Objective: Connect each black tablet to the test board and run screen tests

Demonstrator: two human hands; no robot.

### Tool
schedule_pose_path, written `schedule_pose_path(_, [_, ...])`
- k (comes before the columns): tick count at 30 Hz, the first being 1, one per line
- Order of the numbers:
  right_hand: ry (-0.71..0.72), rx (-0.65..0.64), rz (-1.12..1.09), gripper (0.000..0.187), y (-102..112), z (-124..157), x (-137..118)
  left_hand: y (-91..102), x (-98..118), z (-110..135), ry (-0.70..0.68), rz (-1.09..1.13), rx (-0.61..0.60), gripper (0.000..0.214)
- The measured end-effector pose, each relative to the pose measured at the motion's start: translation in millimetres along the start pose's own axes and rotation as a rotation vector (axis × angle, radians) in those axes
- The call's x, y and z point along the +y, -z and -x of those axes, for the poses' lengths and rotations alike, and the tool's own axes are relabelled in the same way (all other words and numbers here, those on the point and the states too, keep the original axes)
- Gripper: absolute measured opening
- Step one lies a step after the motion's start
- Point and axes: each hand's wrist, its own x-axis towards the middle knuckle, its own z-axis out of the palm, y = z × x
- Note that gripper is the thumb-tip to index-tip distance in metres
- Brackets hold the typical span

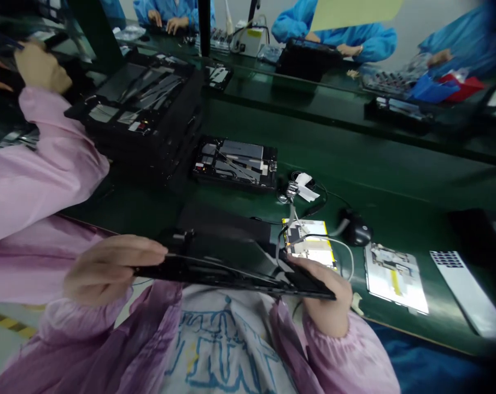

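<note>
My left hand grips the left end of a flat black tablet housing, thumb and fingers closed on its edge. Around the right end of the same housing my right hand is closed. The housing is tilted, held above the bench's front edge close to my body, and its glossy face is partly smeared by motion. Behind it lies a dark mat. Just beyond my right hand is a white and yellow-edged battery-like pack, with thin cables looping over it.
A tall stack of black tablet trays stands at the left, near a co-worker's pink sleeve. An opened tablet lies mid-bench. A silvery plate, a label strip and a black mouse-like object lie right. Blue-sleeved people work opposite.
</note>
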Motion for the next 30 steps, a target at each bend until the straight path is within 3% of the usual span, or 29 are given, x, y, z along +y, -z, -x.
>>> schedule_pose_path(2, [0.02,-0.022,0.029,0.026,-7,1,10,-8.4,-6,-2,-0.154,-0.156,-0.039,0.061])
schedule_pose_path(6, [-0.017,-0.086,0.026,0.038,-32,8,30,-29.2,-31,14,-0.147,-0.375,-0.029,0.049])
schedule_pose_path(12, [-0.048,-0.227,0.032,0.037,-41,22,42,-32.5,-63,65,0.042,-0.525,-0.153,0.023])
schedule_pose_path(15, [-0.06,-0.205,0.05,0.031,-42,23,39,-35.7,-71,77,0.116,-0.556,-0.146,0.016])
schedule_pose_path(17, [-0.104,-0.161,0.091,0.03,-47,22,36,-39.8,-74,80,0.158,-0.553,-0.119,0.014])
schedule_pose_path(20, [-0.134,-0.134,0.127,0.044,-60,19,29,-45.3,-76,79,0.204,-0.509,-0.077,0.022])
schedule_pose_path(26, [-0.145,-0.252,0.17,0.046,-86,9,12,-51.3,-77,69,0.265,-0.438,-0.082,0.052])
schedule_pose_path(30, [-0.203,-0.277,0.119,0.047,-97,7,4,-52.9,-79,67,0.331,-0.428,-0.098,0.045])
